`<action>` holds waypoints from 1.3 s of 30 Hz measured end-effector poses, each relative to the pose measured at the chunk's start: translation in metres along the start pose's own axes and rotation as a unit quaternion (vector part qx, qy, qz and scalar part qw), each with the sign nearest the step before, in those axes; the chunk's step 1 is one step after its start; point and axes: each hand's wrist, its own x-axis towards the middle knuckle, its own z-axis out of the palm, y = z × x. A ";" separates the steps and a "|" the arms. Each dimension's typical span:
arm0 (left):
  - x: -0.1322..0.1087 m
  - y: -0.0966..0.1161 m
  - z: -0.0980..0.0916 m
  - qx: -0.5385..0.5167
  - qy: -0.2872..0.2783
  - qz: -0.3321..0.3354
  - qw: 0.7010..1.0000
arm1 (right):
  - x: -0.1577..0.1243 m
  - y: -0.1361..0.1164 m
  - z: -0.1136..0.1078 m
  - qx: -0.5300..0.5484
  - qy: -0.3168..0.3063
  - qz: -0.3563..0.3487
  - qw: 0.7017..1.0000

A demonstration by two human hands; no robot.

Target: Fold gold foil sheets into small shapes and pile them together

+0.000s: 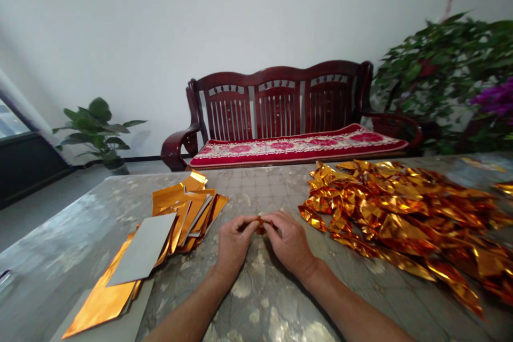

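Note:
Over the middle of the table, my left hand (236, 243) and my right hand (289, 240) meet, thumbs and forefingers pinched on a small piece of gold foil paper (260, 225). Most of that piece is hidden by the fingers. To the left lies a loose stack of flat gold foil sheets (186, 216), some showing grey backs, with one grey-faced sheet (144, 248) on top. On the right spreads a large heap of folded gold foil pieces (401, 219), shiny and pointed, close to my right hand.
The table (244, 304) has a patterned grey cover. A dark red wooden bench (276, 107) with a red floral cushion (296, 145) stands behind it. Potted plants stand at left (98, 131) and right (444, 75). Clear plastic (476, 168) lies at the table's far right.

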 end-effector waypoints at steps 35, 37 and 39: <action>-0.008 0.008 0.002 0.166 0.037 0.163 0.972 | -0.003 -0.002 0.001 0.005 0.020 -0.008 1.000; -0.008 0.007 0.003 0.155 0.039 0.157 0.975 | -0.002 -0.003 0.000 -0.001 0.025 -0.009 1.000; -0.008 0.006 0.004 0.143 0.038 0.152 0.977 | -0.002 -0.003 0.000 -0.007 0.028 -0.009 1.000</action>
